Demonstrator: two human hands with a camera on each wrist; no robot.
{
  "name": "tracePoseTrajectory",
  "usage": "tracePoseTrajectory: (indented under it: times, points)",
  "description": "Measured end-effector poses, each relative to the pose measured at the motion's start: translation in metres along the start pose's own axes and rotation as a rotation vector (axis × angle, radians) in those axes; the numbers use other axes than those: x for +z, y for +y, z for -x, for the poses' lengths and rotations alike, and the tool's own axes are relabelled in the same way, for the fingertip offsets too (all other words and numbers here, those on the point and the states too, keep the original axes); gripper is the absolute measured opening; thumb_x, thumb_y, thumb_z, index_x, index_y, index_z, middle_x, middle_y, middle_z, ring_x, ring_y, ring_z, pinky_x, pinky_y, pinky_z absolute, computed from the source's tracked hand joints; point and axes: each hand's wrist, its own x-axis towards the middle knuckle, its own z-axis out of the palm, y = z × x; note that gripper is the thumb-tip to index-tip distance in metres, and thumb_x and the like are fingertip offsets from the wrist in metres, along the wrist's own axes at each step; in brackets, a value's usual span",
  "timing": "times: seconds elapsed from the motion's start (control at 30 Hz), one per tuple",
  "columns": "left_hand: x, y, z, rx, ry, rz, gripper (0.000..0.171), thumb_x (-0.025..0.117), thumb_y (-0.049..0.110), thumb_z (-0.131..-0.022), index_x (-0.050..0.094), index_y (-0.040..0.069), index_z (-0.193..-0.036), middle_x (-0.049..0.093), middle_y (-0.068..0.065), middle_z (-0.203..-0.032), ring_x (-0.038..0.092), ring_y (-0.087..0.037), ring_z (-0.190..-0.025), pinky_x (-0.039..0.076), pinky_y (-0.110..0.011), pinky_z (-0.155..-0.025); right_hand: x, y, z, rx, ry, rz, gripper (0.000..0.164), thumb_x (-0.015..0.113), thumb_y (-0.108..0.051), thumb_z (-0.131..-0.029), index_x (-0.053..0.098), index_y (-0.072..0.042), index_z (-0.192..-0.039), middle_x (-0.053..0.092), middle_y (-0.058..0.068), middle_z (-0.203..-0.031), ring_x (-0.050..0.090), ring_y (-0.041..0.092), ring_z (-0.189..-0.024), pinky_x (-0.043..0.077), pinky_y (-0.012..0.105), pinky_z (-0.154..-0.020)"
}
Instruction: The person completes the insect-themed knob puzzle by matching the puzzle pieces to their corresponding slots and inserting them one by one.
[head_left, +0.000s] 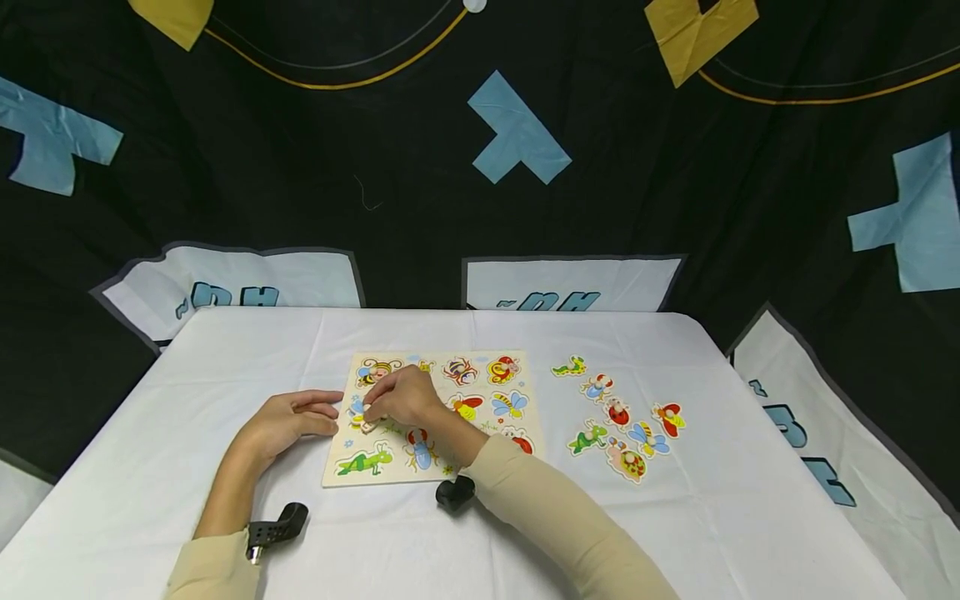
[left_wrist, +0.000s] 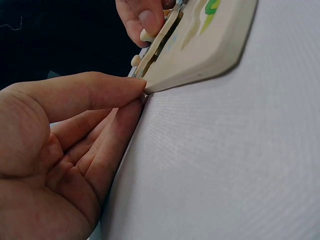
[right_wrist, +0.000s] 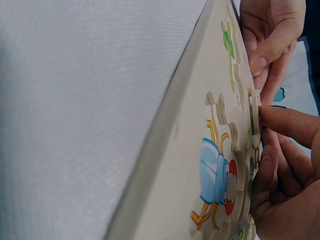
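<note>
On the white table lies a wooden puzzle board [head_left: 442, 482] with colourful insect pictures. My right hand [head_left: 408, 398] is over its left part, thumb and fingers on a small knobbed puzzle piece [right_wrist: 256, 120] at the left middle slot. In the left wrist view a thumb presses beside a pale round knob [left_wrist: 145, 35]. The picture on this piece is mostly hidden by the fingers. My left hand [head_left: 281, 425] rests at the board's left edge, fingers fairly straight, thumb and fingertips touching the rim. A blue insect picture [right_wrist: 214, 170] shows in a recess near the front edge.
Several loose insect pieces lie right of the board, among them a green caterpillar [head_left: 570, 367], a ladybird [head_left: 617, 412] and a blue-winged bee [head_left: 648, 437]. A black curtain [head_left: 300, 167] hangs behind the table. A black wrist camera [head_left: 454, 493] sits at the board's front edge.
</note>
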Motion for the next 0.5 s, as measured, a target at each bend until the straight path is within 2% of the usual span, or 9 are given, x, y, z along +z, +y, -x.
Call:
tracePoseTrajectory:
  times: [0.27, 0.5]
  points:
    - [-0.0009, -0.0019, -0.0010, -0.003, 0.004, -0.014, 0.066, 0.081, 0.017, -0.082, 0.058, 0.004, -0.142, 0.074, -0.003, -0.109, 0.065, -0.003, -0.093, 0.045, -0.016, -0.081, 0.0020, 0.0003, 0.0013, -0.027, -0.004, 0.017, 0.011, 0.090, -0.013, -0.072, 0.082, -0.019, -0.076, 0.071, -0.013, -0.071, 0.056, 0.001, -0.070, 0.043, 0.018, -0.063]
    - [-0.0010, -0.0040, -0.0025, 0.001, -0.002, -0.017, 0.066, 0.081, 0.017, -0.082, 0.058, 0.004, -0.142, 0.074, -0.003, -0.110, 0.065, -0.003, -0.093, 0.044, -0.016, -0.082, 0.0040, -0.0001, 0.0015, -0.010, -0.011, 0.021, 0.010, 0.090, -0.014, -0.073, 0.082, -0.019, -0.076, 0.071, -0.013, -0.073, 0.056, 0.001, -0.071, 0.043, 0.018, -0.067]
